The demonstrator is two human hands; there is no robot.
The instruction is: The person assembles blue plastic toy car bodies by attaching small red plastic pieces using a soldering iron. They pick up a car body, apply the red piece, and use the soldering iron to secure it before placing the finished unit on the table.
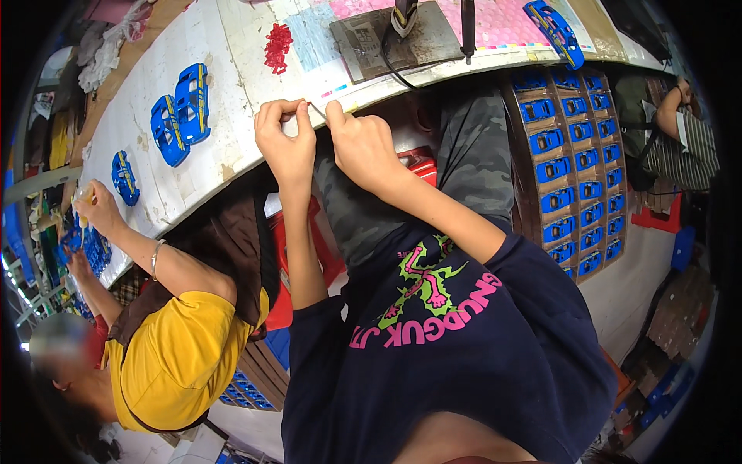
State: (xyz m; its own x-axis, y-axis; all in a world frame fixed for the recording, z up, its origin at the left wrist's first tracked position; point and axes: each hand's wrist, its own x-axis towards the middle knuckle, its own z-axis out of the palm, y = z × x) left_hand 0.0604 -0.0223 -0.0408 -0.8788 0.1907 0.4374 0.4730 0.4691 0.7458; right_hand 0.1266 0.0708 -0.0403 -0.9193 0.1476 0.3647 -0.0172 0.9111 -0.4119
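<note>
My left hand (287,147) is at the table's front edge, its thumb and fingers closed in a pinch. A tiny red piece (310,104) shows at its fingertips. Close beside it, my right hand (363,147) is closed, and a thin dark strip or tool (318,114) runs from its fingertips toward the left hand; its kind is too small to tell. Beyond the hands lies a pile of small red pieces (278,49). Blue toy car bodies (191,103) with yellow stripes rest to the left, and another blue car body (555,35) lies at the far right.
A metal plate (394,39) with a device and black cable (394,69) sits at the table's back. Trays of blue cars (568,166) stand right of my legs. A co-worker in a yellow shirt (182,352) works at left. Another person (680,147) is at far right.
</note>
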